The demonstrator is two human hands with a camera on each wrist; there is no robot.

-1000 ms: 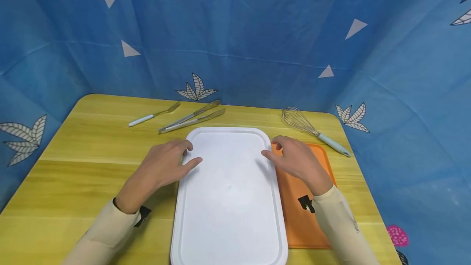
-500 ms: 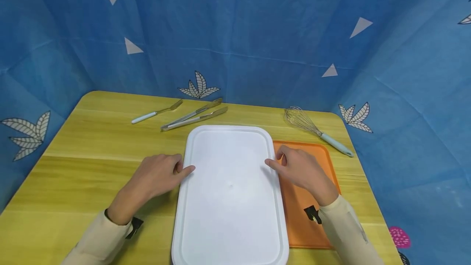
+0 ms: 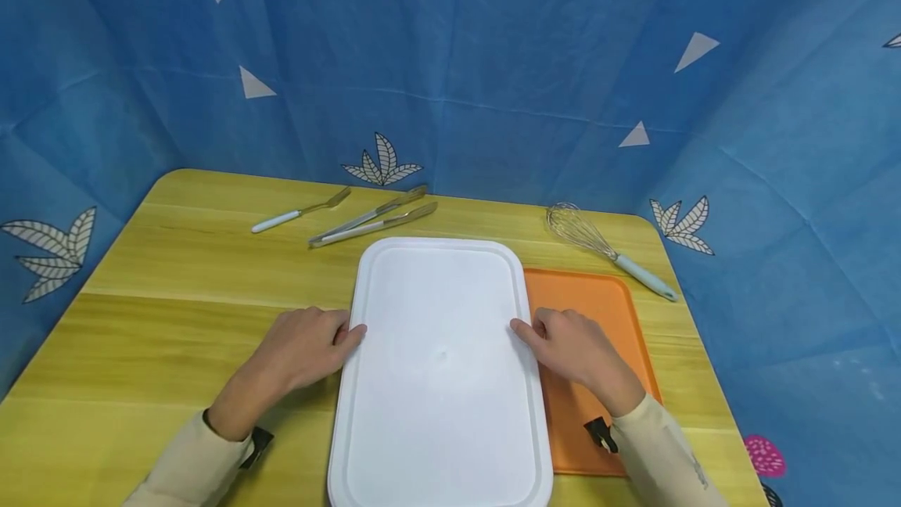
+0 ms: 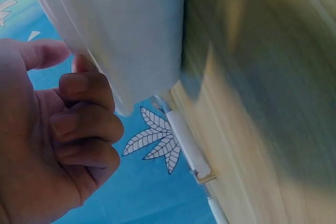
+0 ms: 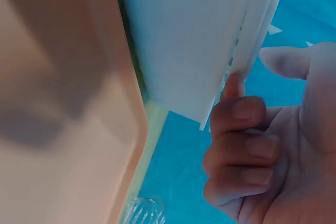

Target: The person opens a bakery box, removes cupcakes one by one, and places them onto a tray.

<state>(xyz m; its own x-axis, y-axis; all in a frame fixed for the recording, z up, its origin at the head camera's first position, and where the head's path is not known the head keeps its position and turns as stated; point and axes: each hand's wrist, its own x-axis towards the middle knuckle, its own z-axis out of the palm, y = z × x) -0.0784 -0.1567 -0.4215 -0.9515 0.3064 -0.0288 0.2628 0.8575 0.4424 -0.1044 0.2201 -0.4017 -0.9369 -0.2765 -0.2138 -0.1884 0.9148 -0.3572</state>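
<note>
In the head view, a white rectangular lid (image 3: 443, 382) with rounded corners tops a white box, whose deep side wall (image 4: 147, 35) shows in the left wrist view. My left hand (image 3: 299, 350) pinches the lid's left rim, thumb on top and index finger underneath, with the other fingers curled below. On the opposite rim, my right hand (image 3: 577, 346) pinches likewise, its index finger tucked under the edge in the right wrist view. The lid appears seated on the box. What the box holds is hidden.
Right of the box, partly under my right arm, lies an orange tray (image 3: 591, 296). Behind are a fork (image 3: 299, 215), metal tongs (image 3: 373, 221) and a whisk (image 3: 608, 249) on the wooden table (image 3: 176, 288). A blue curtain (image 3: 457, 61) hangs behind the table.
Both hands have come down and toward me along the lid's long sides. Their fingers, spread above the rims a second ago, now pinch them. The box stays in place.
</note>
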